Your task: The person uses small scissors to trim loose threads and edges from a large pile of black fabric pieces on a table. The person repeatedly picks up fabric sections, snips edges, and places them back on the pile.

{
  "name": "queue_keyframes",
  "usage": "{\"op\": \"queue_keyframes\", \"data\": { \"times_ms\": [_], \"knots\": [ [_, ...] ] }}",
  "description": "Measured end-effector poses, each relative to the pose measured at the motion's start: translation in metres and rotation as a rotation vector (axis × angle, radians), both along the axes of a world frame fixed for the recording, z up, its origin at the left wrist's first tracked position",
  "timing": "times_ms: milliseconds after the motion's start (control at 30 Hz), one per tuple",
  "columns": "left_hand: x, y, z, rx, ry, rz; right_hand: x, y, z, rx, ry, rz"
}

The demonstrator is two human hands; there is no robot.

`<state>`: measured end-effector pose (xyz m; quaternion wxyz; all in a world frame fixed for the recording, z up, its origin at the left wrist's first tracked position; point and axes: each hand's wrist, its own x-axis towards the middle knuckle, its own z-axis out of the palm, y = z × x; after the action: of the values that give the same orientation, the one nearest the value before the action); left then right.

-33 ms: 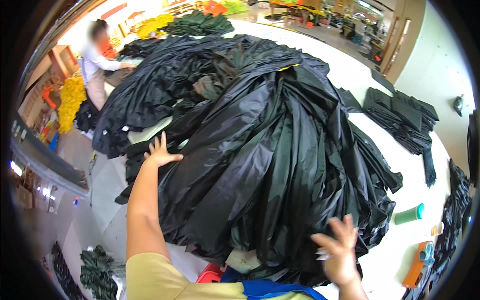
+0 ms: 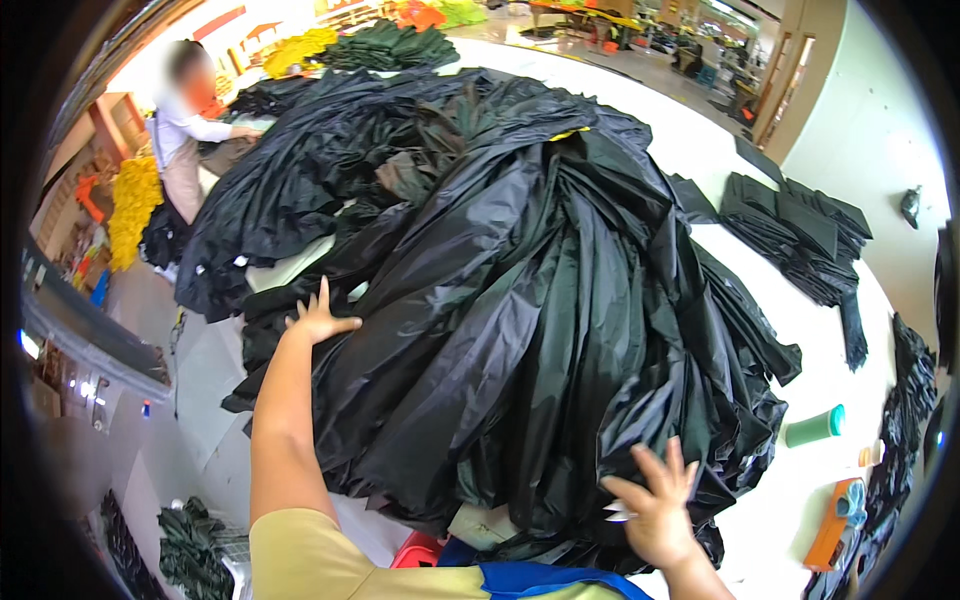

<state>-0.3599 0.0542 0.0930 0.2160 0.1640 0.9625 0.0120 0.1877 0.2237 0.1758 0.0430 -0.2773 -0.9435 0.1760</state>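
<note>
A big heap of shiny black fabric [image 2: 480, 320] in long folds covers most of the white table. My left hand [image 2: 320, 322] rests at the heap's left side, fingers spread, holding nothing. Over the near right part of the cloth is my right hand [image 2: 660, 505], its fingers apart and slightly curled. A small white piece [image 2: 617, 512] shows beside its palm; whether it lies in the hand or on the cloth I cannot tell. Folds just ahead of that hand stand up a little. A yellow strip [image 2: 570, 134] shows at the top of the heap.
Folded black pieces [image 2: 800, 235] are stacked at the right, with a green cylinder [image 2: 815, 427] and an orange box [image 2: 836, 525] nearer. A co-worker [image 2: 185, 130] stands at the far left beside the table. Dark green cloth [image 2: 390, 45] lies at the back.
My right hand has shifted slightly left, and the black fabric in front of it has risen into a new fold. My left hand stays at the heap's left side.
</note>
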Motion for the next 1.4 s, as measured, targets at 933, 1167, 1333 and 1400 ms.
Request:
{"op": "queue_keyframes", "data": {
  "times_ms": [933, 1167, 1333, 1400],
  "knots": [
    [0.327, 0.215, -0.153, 1.214, -1.498, 0.411, 0.036, 0.259, -0.132, 0.384, -0.489, 0.121],
    [0.263, 0.216, -0.168, 0.780, -1.288, 0.092, 0.045, 0.212, -0.039, 0.472, -0.303, -0.168],
    [0.114, 0.118, -0.039, 1.030, 0.269, -0.331, 0.096, 0.107, 0.001, 0.531, -0.051, -0.422],
    [0.044, 0.082, -0.040, 0.555, 0.462, -0.265, 0.080, 0.062, 0.009, 0.309, 0.180, -0.302]
  ]
}}
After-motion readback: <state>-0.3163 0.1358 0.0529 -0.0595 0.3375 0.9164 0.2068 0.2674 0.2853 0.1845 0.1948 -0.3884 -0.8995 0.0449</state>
